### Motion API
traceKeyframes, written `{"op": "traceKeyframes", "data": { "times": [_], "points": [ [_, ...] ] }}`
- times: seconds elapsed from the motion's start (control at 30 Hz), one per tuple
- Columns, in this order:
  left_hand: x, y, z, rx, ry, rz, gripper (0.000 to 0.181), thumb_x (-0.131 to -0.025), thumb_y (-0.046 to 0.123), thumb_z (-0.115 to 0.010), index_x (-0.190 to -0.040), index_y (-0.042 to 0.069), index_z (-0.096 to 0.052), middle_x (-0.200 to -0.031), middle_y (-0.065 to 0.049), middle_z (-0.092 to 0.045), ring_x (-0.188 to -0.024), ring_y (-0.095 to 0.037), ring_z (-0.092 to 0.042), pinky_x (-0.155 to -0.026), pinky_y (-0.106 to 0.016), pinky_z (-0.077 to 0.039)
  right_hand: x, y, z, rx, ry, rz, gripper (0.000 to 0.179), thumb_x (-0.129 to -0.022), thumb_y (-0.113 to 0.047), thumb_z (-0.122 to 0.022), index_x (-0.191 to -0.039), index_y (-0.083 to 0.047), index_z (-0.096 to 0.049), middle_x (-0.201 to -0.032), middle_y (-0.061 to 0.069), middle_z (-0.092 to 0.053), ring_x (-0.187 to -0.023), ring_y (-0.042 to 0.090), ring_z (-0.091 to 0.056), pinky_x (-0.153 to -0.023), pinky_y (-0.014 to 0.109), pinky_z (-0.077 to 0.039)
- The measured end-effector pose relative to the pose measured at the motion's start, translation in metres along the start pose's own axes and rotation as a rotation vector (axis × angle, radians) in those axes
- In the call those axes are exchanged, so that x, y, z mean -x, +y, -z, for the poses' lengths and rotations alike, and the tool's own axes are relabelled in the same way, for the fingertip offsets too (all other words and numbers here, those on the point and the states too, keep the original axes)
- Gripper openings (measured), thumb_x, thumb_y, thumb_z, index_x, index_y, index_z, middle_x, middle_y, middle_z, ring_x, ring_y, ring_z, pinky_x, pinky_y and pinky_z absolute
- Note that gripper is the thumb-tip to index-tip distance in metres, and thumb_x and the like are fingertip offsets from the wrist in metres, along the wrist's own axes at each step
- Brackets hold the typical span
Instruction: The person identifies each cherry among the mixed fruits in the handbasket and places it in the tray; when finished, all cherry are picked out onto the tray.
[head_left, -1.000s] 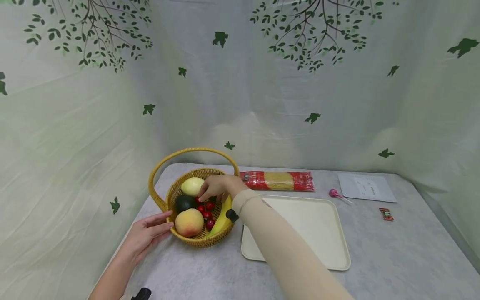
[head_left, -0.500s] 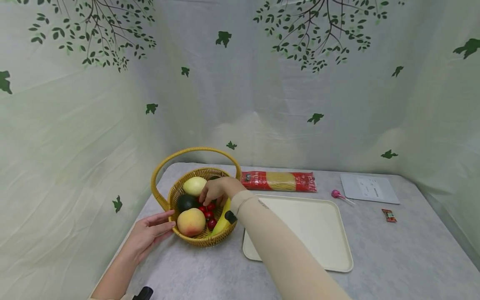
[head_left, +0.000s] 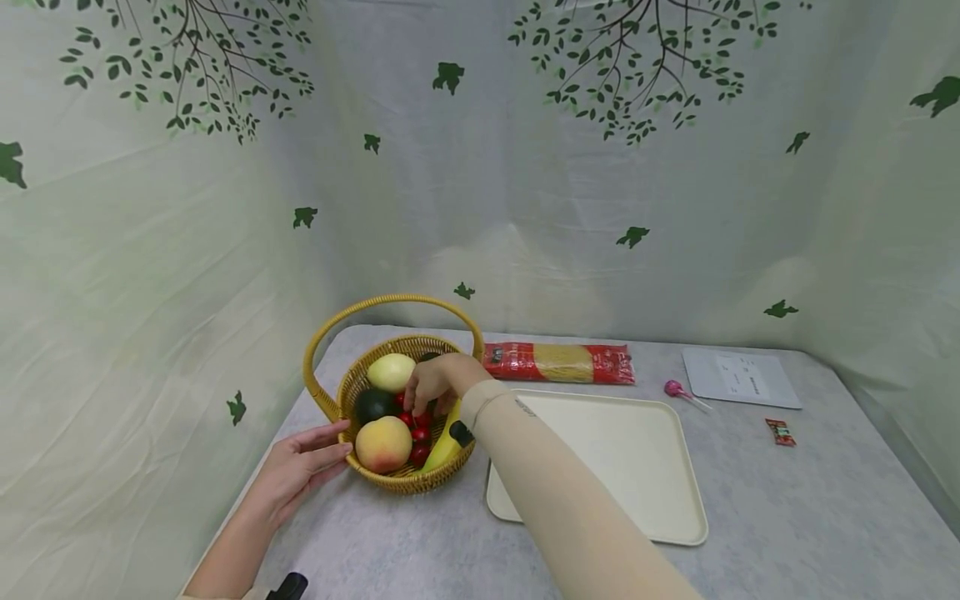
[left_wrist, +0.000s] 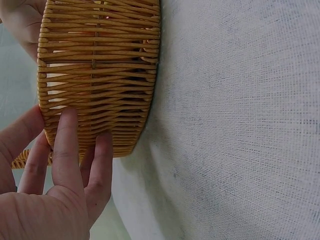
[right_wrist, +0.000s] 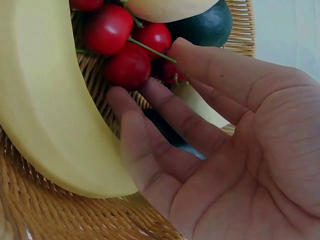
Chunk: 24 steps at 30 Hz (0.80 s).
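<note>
Head view: the right hand (head_left: pixel 438 379) has shifted slightly toward 4 o'clock inside the basket (head_left: pixel 392 482), and the cherries (head_left: pixel 422 435), near its centre, have moved (probable contact). Left wrist: the left hand (left_wrist: pixel 62 197), fingers extended, touches the basket at 8 o'clock. Right wrist: the right fingers are half-curled at the cherries; a hold cannot be confirmed.

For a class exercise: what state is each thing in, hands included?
Basket: upright, handle raised
Banana: unpeeled
Peach: uncut where visible
Pale fruit: uncut where visible
Dark fruit: uncut where visible
Cherries: some stems on
Packet: lying flat
Lollipop: lying down
Candy: wrapped
Tray: flat, partly hidden
Card: lying flat
Left hand: touching the basket
Right hand: at the cherries, grip unclear
</note>
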<state>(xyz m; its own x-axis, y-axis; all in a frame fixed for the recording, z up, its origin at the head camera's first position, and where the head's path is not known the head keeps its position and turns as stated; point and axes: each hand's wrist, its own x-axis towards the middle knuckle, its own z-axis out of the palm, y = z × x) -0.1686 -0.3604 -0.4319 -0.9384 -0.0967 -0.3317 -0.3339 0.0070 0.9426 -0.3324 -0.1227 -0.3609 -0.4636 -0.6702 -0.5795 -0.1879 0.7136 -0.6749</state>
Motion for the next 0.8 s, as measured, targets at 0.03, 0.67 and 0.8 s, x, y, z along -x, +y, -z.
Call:
{"op": "traceKeyframes", "data": {
  "times": [0.03, 0.67, 0.8],
  "points": [
    [0.000, 0.000, 0.000, -0.001, 0.000, -0.001, 0.060, -0.099, 0.011, -0.078, -0.154, 0.001, -0.056, -0.142, -0.005, -0.060, -0.108, -0.005, -0.072, -0.094, -0.027, -0.064, -0.001, 0.000, 0.000, -0.002, -0.005, -0.002, 0.033, -0.108, -0.008, -0.064, -0.140, -0.003, -0.067, -0.130, 0.007, -0.066, -0.133, 0.037, -0.065, -0.118, 0.046, -0.053],
    [0.002, 0.000, -0.002, 0.002, 0.010, -0.001, 0.055, -0.099, 0.010, -0.079, -0.151, 0.004, -0.061, -0.129, 0.002, -0.065, -0.106, -0.005, -0.072, -0.094, -0.029, -0.065, -0.012, 0.009, 0.000, 0.063, -0.020, -0.016, 0.030, -0.101, -0.013, -0.076, -0.129, -0.004, -0.073, -0.108, 0.001, -0.072, -0.118, 0.025, -0.073, -0.107, 0.038, -0.060],
    [0.002, 0.001, -0.002, 0.000, 0.012, -0.003, 0.055, -0.099, 0.010, -0.079, -0.150, 0.003, -0.062, -0.128, 0.003, -0.066, -0.106, -0.005, -0.071, -0.093, -0.028, -0.065, -0.012, 0.008, 0.000, 0.090, -0.024, -0.017, 0.026, -0.101, -0.014, -0.076, -0.126, -0.005, -0.077, -0.105, -0.002, -0.073, -0.109, 0.018, -0.074, -0.102, 0.034, -0.061]
  ]
}}
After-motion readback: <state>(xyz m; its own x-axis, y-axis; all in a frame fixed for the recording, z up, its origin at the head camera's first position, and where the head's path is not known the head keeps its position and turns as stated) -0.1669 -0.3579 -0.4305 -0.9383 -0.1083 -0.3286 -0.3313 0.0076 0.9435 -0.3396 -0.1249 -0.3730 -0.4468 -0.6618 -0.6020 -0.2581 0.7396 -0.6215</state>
